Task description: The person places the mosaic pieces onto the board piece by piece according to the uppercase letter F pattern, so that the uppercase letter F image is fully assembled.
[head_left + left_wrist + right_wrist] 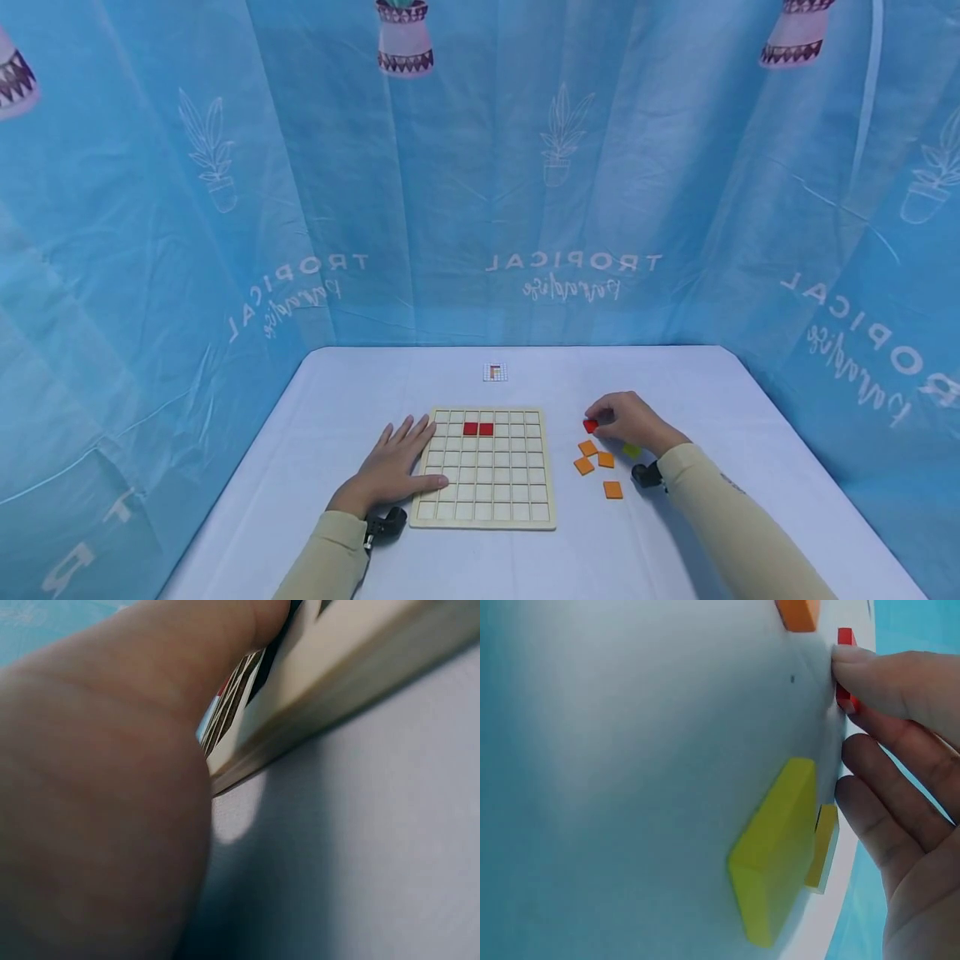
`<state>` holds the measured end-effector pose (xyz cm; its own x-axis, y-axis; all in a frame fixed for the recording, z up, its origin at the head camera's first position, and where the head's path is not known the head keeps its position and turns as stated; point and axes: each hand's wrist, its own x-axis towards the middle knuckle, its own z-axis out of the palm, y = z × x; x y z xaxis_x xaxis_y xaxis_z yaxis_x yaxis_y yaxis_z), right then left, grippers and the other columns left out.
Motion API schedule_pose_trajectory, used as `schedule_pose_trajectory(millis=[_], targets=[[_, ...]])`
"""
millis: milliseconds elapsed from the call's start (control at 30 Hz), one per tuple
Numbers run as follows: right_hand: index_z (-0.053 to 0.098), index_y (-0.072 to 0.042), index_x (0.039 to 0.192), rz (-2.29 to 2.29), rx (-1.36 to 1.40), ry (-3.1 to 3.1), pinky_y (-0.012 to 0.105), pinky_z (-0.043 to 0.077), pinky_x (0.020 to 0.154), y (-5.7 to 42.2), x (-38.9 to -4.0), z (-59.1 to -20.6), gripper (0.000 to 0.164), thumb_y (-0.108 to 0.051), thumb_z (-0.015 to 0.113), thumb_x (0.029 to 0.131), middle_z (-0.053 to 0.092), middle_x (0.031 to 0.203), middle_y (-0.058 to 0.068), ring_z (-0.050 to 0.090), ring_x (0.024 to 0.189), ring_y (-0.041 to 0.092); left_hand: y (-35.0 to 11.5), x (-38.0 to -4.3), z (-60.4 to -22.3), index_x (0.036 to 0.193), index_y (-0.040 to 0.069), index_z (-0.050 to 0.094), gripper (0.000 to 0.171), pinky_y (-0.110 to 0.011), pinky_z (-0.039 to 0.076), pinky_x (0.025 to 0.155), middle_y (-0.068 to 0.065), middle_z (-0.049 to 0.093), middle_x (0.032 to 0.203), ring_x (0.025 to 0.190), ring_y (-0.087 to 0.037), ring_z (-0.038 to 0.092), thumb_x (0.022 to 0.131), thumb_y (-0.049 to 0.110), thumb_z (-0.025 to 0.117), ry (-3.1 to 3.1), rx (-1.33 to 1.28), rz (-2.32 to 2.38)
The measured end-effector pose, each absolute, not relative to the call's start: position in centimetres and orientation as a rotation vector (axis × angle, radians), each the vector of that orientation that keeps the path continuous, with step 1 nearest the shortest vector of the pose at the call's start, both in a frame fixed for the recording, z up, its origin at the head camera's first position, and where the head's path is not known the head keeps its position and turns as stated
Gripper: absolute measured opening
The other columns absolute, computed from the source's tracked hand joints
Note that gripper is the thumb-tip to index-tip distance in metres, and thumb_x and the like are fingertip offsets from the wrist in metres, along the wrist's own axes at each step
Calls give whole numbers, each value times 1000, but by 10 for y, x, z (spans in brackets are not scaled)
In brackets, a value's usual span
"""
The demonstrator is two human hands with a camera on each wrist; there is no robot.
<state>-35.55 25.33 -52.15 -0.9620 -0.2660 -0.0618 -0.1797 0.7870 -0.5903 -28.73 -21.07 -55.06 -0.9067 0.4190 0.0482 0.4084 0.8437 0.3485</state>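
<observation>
A square wooden grid board lies on the table, with two red tiles side by side in its second row from the top. My left hand rests spread along the board's left edge, the thumb reaching over the frame; in the left wrist view its thumb meets the board's rim. To the right of the board, my right hand pinches a red tile between thumb and index finger. The right wrist view shows this red tile partly covered by the thumb, the other fingers loosely bent.
Several orange tiles lie between the board and my right forearm. A yellow-green tile sits under the right hand, and the right wrist view shows a paler yellow tile behind it. Behind the board is a small printed grid card. Blue curtains surround the table.
</observation>
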Motion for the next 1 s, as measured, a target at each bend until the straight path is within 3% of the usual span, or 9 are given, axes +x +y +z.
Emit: schedule_pose_trajectory(millis=[1000], targets=[[80, -10, 119, -864, -343, 2894, 45, 57, 96, 244, -358, -524, 28, -12, 86, 91, 71, 107, -1, 63, 97, 22, -211, -286, -550, 167, 11, 32, 108, -57, 2, 125, -7, 22, 173, 159, -34, 10, 89, 78, 61, 2980, 677, 560]])
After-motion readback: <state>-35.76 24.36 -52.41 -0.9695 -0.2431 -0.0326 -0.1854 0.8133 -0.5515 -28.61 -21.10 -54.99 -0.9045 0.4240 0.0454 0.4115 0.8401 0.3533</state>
